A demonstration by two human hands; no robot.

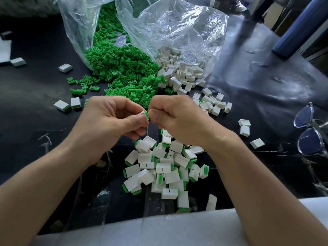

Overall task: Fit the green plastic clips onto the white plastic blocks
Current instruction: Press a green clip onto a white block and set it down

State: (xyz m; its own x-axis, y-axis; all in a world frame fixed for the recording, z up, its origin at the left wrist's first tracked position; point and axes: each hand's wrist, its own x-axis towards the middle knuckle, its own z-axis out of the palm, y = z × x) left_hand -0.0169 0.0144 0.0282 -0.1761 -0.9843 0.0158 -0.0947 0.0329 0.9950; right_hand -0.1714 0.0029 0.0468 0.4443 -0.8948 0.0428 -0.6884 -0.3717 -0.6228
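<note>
Pinching a small white plastic block [143,113], the left hand [110,119] has its grip clamped on it above the dark desk [35,86]. The right hand [179,118] has its grip closed on the green plastic clip [146,115] at that block's end. A heap of clipped white blocks [165,167] lies just below the hands. Beyond them, loose green clips [122,71] spill from a clear plastic bag [78,23].

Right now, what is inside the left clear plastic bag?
Green plastic clips fill the clear plastic bag and spill from its mouth onto the black table. Anything under the heap is covered, and the bag's far end is out of frame.
</note>
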